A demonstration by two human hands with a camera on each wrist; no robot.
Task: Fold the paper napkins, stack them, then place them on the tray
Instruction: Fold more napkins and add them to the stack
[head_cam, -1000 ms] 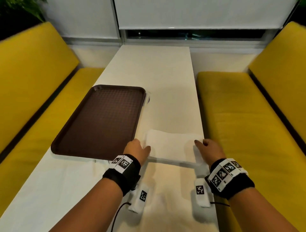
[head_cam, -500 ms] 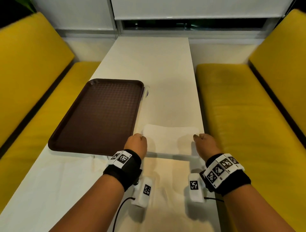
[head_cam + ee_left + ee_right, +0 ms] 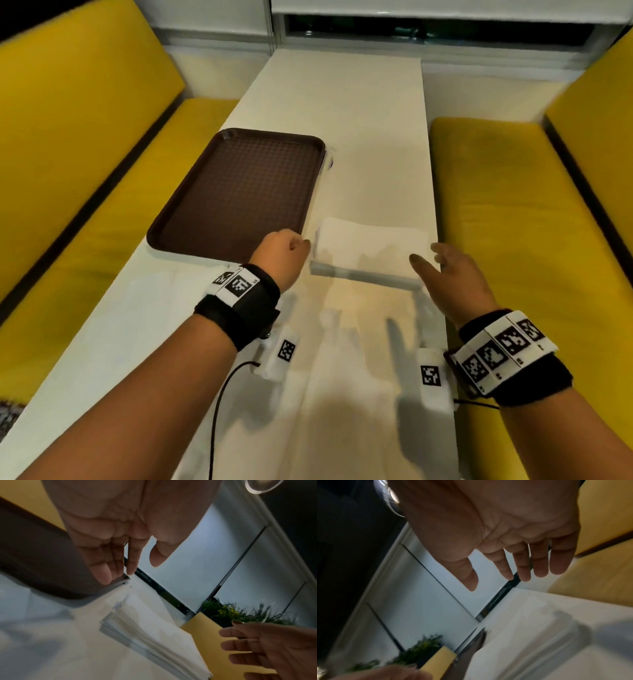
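Observation:
A stack of folded white paper napkins [image 3: 368, 251] lies on the white table, just right of the brown tray's near right corner. The brown tray [image 3: 236, 192] holds nothing. My left hand [image 3: 286, 255] hovers at the stack's left edge, fingers relaxed and nearly straight, holding nothing. My right hand [image 3: 445, 270] floats at the stack's right end with fingers spread. The left wrist view shows the stack [image 3: 150, 632] below my left hand [image 3: 130, 561] and the right hand's fingers [image 3: 243, 645] opposite. In the right wrist view my right hand [image 3: 508, 573] is spread above the napkins [image 3: 539, 642].
The narrow white table [image 3: 370, 113] runs between two yellow bench seats [image 3: 520, 219]. More white paper [image 3: 342, 377] lies flat on the table under my wrists. A window ledge with plants [image 3: 240, 614] closes the far end.
Both hands have lifted off the napkin stack and uncurled; the right hand drew back and spread. The stack stays where it lay.

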